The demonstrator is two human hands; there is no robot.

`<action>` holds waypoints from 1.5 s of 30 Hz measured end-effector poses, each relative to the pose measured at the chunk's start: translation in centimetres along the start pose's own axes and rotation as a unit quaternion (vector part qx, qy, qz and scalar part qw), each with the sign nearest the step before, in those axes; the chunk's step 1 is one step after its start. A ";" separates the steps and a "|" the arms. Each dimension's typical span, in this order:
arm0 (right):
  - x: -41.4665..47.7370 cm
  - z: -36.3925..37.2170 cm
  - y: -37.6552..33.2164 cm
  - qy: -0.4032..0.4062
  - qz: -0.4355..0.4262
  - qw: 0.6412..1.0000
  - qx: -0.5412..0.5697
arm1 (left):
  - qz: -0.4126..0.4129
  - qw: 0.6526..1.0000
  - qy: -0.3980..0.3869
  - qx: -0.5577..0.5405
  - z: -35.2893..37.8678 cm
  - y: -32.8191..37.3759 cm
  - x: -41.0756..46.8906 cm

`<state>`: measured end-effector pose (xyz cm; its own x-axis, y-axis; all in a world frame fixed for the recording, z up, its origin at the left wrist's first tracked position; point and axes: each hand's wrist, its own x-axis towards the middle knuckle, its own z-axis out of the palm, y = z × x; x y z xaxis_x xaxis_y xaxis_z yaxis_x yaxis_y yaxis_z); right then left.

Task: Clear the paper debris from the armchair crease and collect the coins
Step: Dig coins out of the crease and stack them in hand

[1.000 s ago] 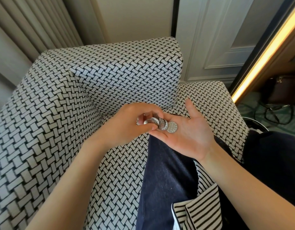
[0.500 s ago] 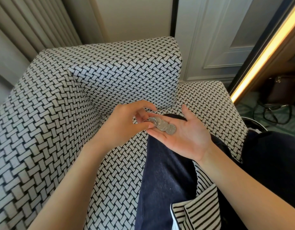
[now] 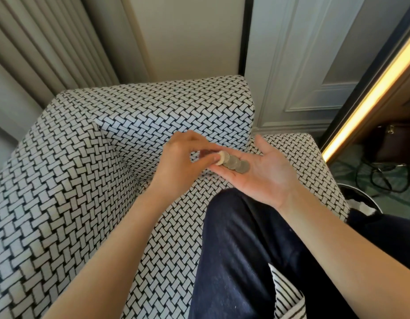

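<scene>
Black-and-white woven fabric covers the big soft armchair (image 3: pixel 68 180), which fills most of the head view, with grey curtains (image 3: pixel 38 42) and a pale panelled door (image 3: pixel 314 65) seen behind it. A leg in dark blue trousers (image 3: pixel 241 249) is rested on the seat.

Over the seat, the right hand (image 3: pixel 266 171) is held flat with the palm up and the fingers spread loose. A short row of round silver coins (image 3: pixel 235 162) is laid across its fingers, each one lapped a little over the next. The left hand (image 3: pixel 180 162) is brought right up to the row, and its thumb and fingertips (image 3: pixel 215 158) are pinched around the coin at the near end (a pale one, seen partly on edge).

The coin-collecting step seems to be the one in hand, with the coins being sorted or added to the open palm. No paper bits can be seen in the crease (image 3: pixel 143 183) where the arm meets the seat, though part of it is hidden by the left hand.

Next, the pinched coin should be let go softly, and the right palm kept level so nothing is tipped off.
</scene>
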<state>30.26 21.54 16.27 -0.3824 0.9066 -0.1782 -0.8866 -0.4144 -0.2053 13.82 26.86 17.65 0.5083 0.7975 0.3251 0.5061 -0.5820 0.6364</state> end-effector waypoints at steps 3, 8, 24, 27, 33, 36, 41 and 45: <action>2.2 1.8 -3.1 0.020 -0.017 1.000 -0.014 | 0.002 0.999 0.043 0.011 0.3 -0.7 3.5; 6.2 4.4 -7.2 0.033 -0.047 0.998 -0.033 | 0.022 0.999 0.026 -0.014 0.2 -2.5 9.6; 17.5 5.8 -16.4 0.126 0.056 0.957 -0.255 | -0.131 0.976 -0.058 0.166 2.1 -9.0 18.5; 18.5 5.8 -16.5 0.148 0.052 0.931 -0.331 | -0.123 0.972 -0.053 0.192 2.1 -9.4 18.6; 19.1 4.9 -15.5 0.133 -0.030 0.914 -0.381 | -0.113 0.968 -0.024 0.221 2.0 -9.9 18.8; 19.0 4.3 -14.8 0.117 -0.086 0.888 -0.436 | -0.115 0.970 -0.022 0.213 2.3 -9.9 18.8; 19.2 4.2 -13.4 0.130 -0.184 0.826 -0.517 | -0.107 0.970 -0.019 0.217 2.4 -9.9 18.7; 19.2 3.6 -12.1 0.147 -0.251 0.690 -0.663 | -0.096 0.974 -0.007 0.207 2.6 -9.5 18.7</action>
<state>32.74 44.25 18.81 0.1277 0.9880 0.0874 0.2027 0.0602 -0.9774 20.27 46.89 15.86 0.3840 0.8976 0.2164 0.8291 -0.4384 0.3470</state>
